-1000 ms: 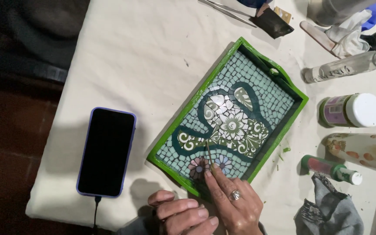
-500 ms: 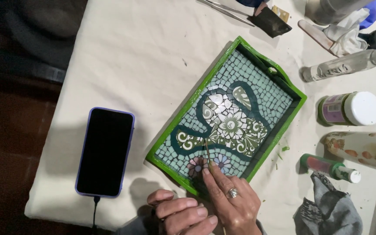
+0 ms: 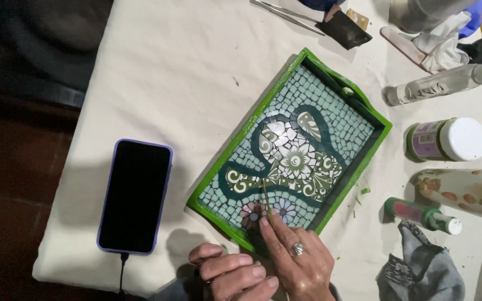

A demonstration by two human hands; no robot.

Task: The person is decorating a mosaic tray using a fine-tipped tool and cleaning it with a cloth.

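Note:
A green-rimmed tray point(image 3: 231, 147) with a mosaic bottom of pale tiles and a dark green patterned cactus shape lies slanted on the white cloth. My right hand point(image 3: 297, 259), with a ring on one finger, rests on the tray's near corner and pinches a thin stick tool point(image 3: 265, 196) whose tip touches the mosaic just above two small flower tiles. My left hand point(image 3: 230, 272) lies curled on the cloth just outside that corner, next to the right hand, holding nothing.
A black phone in a purple case point(image 3: 135, 195), cable plugged in, lies to the left. At the right are a white-lidded jar point(image 3: 447, 139), a patterned cup point(image 3: 464, 192), a small green-necked bottle point(image 3: 422, 215), a clear bottle point(image 3: 442, 83), a grey rag point(image 3: 425, 273) and tools at the far edge.
The tray has drifted slightly in view as my head moved. My right hand has nudged the stick tool a little over the mosaic; my left hand has stayed put.

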